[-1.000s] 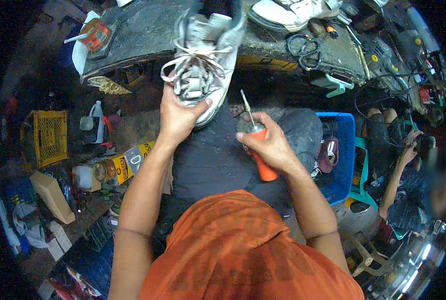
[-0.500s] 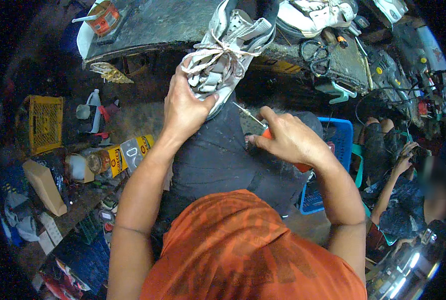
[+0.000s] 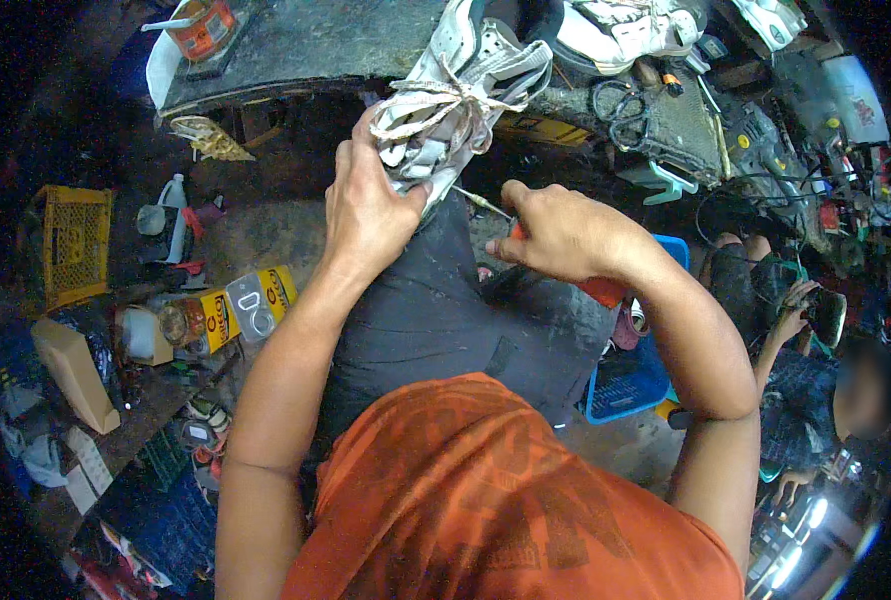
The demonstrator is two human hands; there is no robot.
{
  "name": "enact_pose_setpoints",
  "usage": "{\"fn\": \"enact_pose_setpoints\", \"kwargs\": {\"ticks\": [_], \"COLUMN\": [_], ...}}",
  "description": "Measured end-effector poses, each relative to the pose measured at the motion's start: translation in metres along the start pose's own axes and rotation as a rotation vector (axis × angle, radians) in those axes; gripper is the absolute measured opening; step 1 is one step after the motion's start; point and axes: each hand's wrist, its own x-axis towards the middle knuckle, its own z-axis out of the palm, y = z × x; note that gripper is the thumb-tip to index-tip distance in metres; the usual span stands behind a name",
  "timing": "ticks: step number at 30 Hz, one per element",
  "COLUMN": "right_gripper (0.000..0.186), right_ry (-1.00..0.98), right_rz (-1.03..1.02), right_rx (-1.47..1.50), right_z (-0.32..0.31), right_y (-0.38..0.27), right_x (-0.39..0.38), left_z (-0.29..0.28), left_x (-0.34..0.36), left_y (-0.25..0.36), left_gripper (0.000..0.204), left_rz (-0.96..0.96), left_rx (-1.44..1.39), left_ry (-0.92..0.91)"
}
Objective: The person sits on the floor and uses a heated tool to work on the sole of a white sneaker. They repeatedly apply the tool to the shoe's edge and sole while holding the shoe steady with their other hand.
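My left hand [image 3: 374, 215] grips a white lace-up sneaker [image 3: 454, 110] by its toe end, thumb on the near side and fingers around the far left side. The sneaker is tilted above my lap at the bench edge, with its laces tied in a bow. My right hand [image 3: 576, 235] is closed around the orange-red handle of an awl [image 3: 486, 203]. Its thin metal shaft points up and left, the tip at the sneaker's lower right edge. Whether the tip has entered the sole I cannot tell.
A dark workbench [image 3: 306, 50] carries an orange tub [image 3: 203, 30] and more white shoes [image 3: 631, 35]. A blue basket [image 3: 631, 390] stands to my right, near another person [image 3: 801, 400]. A yellow crate [image 3: 76, 245] and cardboard box [image 3: 76, 375] lie to the left.
My right hand with the awl has shifted slightly up and left, bringing the tip closer to the sneaker's edge. My left hand keeps its hold, and the sneaker has tilted slightly.
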Motion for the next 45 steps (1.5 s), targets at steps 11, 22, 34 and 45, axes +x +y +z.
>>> {"fn": "enact_pose_setpoints", "kwargs": {"ticks": [11, 22, 34, 45], "right_gripper": [0.057, 0.057, 0.058, 0.054], "right_ry": [-0.048, -0.085, -0.094, -0.127], "right_rz": [0.033, 0.0, -0.035, -0.033], "right_rx": [-0.068, -0.151, -0.289, -0.337], "right_z": [-0.007, -0.015, -0.023, -0.021], "right_y": [-0.004, -0.014, -0.021, -0.032], "right_x": [0.007, 0.014, 0.021, 0.018], "left_z": [0.003, 0.006, 0.005, 0.005], "left_x": [-0.001, -0.001, -0.001, 0.002], "left_y": [-0.006, -0.008, -0.005, -0.009], "left_gripper": [0.088, 0.088, 0.089, 0.089], "left_rz": [0.077, 0.097, 0.061, 0.03], "left_rx": [0.007, 0.022, 0.009, 0.022], "left_ry": [0.038, 0.066, 0.054, 0.028]}}
